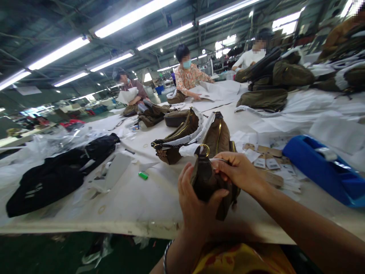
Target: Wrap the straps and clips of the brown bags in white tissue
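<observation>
A dark olive-brown bag (205, 176) with a gold ring at its top end is held up over the table's near edge. My left hand (196, 199) wraps its near side, thumb and fingers pressed against it. My right hand (238, 169) pinches at the bag's upper right side; what lies between its fingertips is too small to make out. Just behind stand another brown bag (216, 133) with a gold zip and a brown bag with a white-wrapped strap (182, 131).
A blue tape dispenser (322, 167) stands at right, beside brown and white tags (269, 161). To the left lie a black garment or cloth bag (57, 177) and a small green object (143, 175). Co-workers stand across the table, one handling white paper (219, 90). More bags are piled at back right.
</observation>
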A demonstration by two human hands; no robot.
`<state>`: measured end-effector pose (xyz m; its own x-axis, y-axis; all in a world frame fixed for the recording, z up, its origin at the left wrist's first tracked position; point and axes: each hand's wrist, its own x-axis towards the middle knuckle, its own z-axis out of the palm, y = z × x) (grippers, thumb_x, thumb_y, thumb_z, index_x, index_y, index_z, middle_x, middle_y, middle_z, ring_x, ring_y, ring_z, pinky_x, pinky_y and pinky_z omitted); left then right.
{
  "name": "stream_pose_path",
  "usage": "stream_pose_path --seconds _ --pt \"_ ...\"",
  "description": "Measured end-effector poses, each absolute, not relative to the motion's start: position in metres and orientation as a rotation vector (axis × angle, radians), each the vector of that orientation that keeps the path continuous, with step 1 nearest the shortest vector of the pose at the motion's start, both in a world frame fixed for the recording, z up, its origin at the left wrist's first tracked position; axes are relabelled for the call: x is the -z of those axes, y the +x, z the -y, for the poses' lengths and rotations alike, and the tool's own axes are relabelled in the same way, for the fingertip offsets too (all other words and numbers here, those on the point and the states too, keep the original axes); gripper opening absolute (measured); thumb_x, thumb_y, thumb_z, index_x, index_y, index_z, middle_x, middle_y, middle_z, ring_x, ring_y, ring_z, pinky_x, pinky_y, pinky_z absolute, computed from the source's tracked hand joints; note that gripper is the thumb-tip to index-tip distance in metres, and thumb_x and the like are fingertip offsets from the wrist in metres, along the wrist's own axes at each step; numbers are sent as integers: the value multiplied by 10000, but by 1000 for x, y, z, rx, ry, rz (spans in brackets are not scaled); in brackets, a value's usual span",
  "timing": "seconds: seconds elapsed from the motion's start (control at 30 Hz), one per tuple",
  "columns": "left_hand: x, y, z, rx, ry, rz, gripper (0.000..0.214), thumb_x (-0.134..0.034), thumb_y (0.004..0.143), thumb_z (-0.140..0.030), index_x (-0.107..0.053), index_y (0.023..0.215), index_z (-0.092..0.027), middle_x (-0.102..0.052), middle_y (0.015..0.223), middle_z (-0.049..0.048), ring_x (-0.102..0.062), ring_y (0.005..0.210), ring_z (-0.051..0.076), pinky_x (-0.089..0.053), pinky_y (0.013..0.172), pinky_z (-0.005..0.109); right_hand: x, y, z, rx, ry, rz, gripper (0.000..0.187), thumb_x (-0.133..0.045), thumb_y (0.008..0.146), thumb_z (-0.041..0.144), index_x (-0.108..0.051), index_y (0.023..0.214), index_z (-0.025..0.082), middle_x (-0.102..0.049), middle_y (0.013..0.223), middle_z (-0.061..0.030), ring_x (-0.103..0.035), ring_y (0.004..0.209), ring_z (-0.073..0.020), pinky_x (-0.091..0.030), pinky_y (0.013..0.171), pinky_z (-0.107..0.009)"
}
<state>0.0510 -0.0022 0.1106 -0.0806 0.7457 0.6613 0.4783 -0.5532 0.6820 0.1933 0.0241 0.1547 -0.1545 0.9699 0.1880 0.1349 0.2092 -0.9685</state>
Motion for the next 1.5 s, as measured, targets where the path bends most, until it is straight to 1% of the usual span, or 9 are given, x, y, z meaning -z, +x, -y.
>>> stream_pose_path --seconds 0.1,0.27,0.37,0.57,0.7,0.87,1.1,1.37,1.5 --pt "-112 49 8 -1502 1902 -1408 622 -694 647 -317 -409 1186 -192 -495 1160 127 -446 1098 284 -341 940 448 -152 186 -25 -1037 -1074 1505 262 -495 798 351 -537 665 130 -483 555 24 -421 437 -54 -319 397 -161" --pt "-113 26 -7 -1364 1416 -851 279 -525 796 -266 -543 1058 -173 -563 1102 80 -506 1040 214 -374 918 341 -154 194 -32 -1182 -1034 1626 281 -507 780 389 -551 720 118 -466 555 30 -390 413 -43 -285 371 -153" --pt "-112 23 -27 -1185 1134 -724 199 -508 812 -264 -590 949 -146 -627 908 57 -574 877 167 -427 811 281 -158 203 -37 -1301 -1035 1751 284 -519 771 386 -566 739 108 -480 563 28 -412 410 -39 -287 361 -142" --pt "-125 36 -53 -1105 1032 -656 236 -625 722 -353 -620 783 -125 -595 607 12 -572 597 132 -450 585 237 -170 207 -48 -1376 -1045 1793 204 -547 732 325 -559 771 125 -488 536 49 -417 365 -37 -330 322 -135" --pt "-137 41 -53 -1048 1078 -648 222 -679 672 -315 -623 798 -141 -600 624 7 -571 587 126 -451 570 227 -179 207 -56 -1397 -1024 1794 227 -551 699 219 -521 913 148 -522 552 57 -438 356 -43 -361 315 -132" --pt "-142 46 -48 -908 1098 -656 256 -660 689 -333 -615 856 -145 -613 668 25 -577 598 133 -461 586 239 -181 208 -65 -1503 -999 1811 230 -545 668 132 -486 889 155 -550 563 52 -450 357 -45 -343 305 -116" --pt "-138 44 -45 -1017 1167 -839 252 -666 656 -349 -610 778 -136 -603 674 41 -579 620 157 -472 543 247 -164 211 -58 -1753 -843 1461 374 -589 744 343 -472 1044 153 -604 612 12 -507 409 -59 -387 360 -134" --pt "-130 40 -42 -1071 1352 -975 77 -622 682 -231 -618 690 -155 -572 614 1 -525 568 118 -427 523 210 -154 207 -35 -1547 -1023 1385 231 -638 670 339 -562 691 122 -528 538 39 -433 356 -23 -277 284 -104" --pt "-141 46 -35 -1094 1534 -1253 174 -629 633 -198 -545 491 -141 -491 485 -23 -429 473 91 -357 452 193 -154 204 -37 -1533 -1149 1344 139 -592 650 256 -549 606 132 -484 442 58 -395 297 -26 -232 257 -117"
